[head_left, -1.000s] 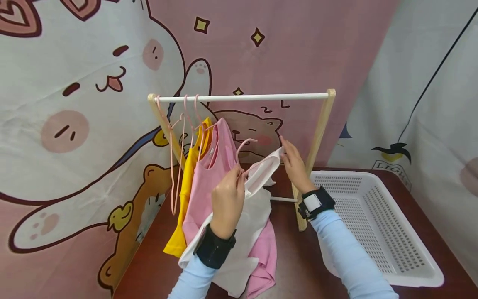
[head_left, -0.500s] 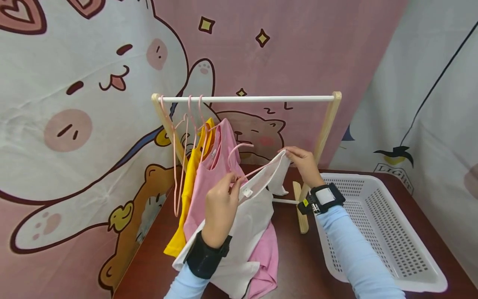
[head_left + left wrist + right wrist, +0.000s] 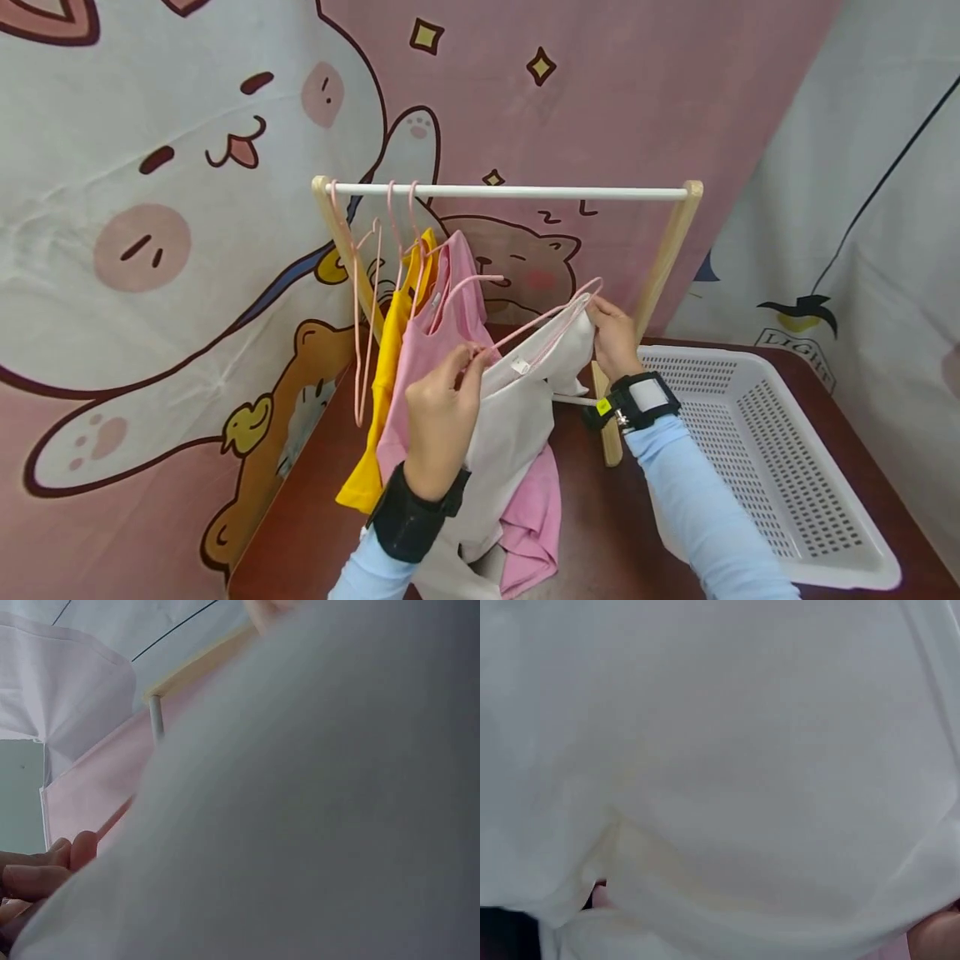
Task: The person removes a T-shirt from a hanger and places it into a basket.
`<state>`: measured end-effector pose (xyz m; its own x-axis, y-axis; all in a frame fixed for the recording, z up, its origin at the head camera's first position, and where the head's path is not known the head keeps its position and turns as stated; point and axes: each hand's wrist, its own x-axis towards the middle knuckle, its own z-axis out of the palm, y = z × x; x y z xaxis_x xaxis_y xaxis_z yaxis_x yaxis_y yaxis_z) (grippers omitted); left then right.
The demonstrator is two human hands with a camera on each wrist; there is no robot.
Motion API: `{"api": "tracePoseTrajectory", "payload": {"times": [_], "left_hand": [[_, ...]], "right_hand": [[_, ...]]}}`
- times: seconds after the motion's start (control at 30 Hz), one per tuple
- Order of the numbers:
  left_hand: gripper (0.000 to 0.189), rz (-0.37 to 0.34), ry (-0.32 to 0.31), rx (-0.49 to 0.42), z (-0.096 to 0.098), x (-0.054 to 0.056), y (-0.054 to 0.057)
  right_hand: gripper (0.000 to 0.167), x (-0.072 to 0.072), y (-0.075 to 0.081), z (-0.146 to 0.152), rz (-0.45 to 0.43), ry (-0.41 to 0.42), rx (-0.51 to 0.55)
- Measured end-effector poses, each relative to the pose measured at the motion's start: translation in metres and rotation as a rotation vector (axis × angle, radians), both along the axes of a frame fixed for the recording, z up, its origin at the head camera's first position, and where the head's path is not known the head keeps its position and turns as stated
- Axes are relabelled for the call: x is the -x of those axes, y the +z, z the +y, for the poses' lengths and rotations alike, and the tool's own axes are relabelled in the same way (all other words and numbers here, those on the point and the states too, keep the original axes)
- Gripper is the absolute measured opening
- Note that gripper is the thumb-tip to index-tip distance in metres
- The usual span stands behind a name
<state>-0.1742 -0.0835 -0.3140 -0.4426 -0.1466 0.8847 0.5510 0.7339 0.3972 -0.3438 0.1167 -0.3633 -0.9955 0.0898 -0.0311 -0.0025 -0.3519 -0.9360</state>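
In the head view my left hand pinches a pink hanger near the base of its hook, which points up and to the right. A white shirt hangs from that hanger, its neck opening and small label facing up. My right hand pinches the shirt's right shoulder, beside the hanger's rounded end, which pokes out above the cloth. The shirt fills most of the left wrist view, with the left hand's fingers at its lower left edge. In the right wrist view white cloth hides nearly everything.
Behind stands a wooden clothes rack with a white rod. A bare pink hanger, a yellow garment and a pink garment hang at its left. A white plastic basket sits right on the brown table.
My right hand has gone from straight fingers at the shirt's collar to pinching its shoulder. The hanger's right end now shows past the cloth, and the neck opening lies flatter.
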Motion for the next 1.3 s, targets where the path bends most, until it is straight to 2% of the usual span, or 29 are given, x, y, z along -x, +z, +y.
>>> {"api": "tracePoseTrajectory", "payload": {"times": [0.3,0.4,0.5,0.6,0.67,0.73,0.87,0.97,1.03,1.13,1.2,1.3], "left_hand": [[0.013,0.021,0.050,0.020,0.005,0.015,0.006],[0.013,0.006,0.058,0.031,0.006,0.018,0.005],[0.014,-0.020,0.066,0.040,0.007,0.020,0.003],[0.014,-0.042,0.066,0.047,0.008,0.022,0.002],[0.014,-0.048,0.067,0.050,0.009,0.023,0.001],[0.014,-0.047,0.070,0.056,0.010,0.025,0.001],[0.012,-0.024,0.085,0.071,0.012,0.028,0.000],[0.011,-0.014,0.102,0.080,0.015,0.030,-0.002],[0.011,-0.013,0.106,0.082,0.018,0.032,-0.003],[0.012,-0.034,0.089,0.075,0.023,0.034,-0.005],[0.019,-0.086,0.055,0.067,0.026,0.034,-0.003],[0.045,-0.226,0.039,0.099,0.030,0.028,0.001]], "right_hand": [[0.036,-0.012,-0.044,-0.013,-0.048,-0.005,-0.352],[0.033,-0.018,-0.056,-0.019,-0.037,0.010,-0.435],[0.036,-0.022,-0.061,-0.021,0.011,0.019,-0.495],[0.051,-0.022,-0.053,-0.022,0.156,-0.028,-0.568],[0.060,-0.020,-0.043,-0.023,0.320,-0.092,-0.670],[0.064,-0.018,-0.031,-0.026,0.506,-0.164,-0.818],[0.056,-0.017,-0.011,-0.035,0.831,-0.283,-1.134],[0.039,-0.017,-0.004,-0.039,0.991,-0.366,-1.305],[0.027,-0.016,-0.002,-0.038,1.054,-0.401,-1.383],[0.016,-0.012,0.002,-0.036,1.085,-0.406,-1.444],[0.018,-0.009,0.003,-0.034,1.077,-0.384,-1.461],[0.023,-0.006,0.004,-0.031,1.038,-0.365,-1.463]]}}
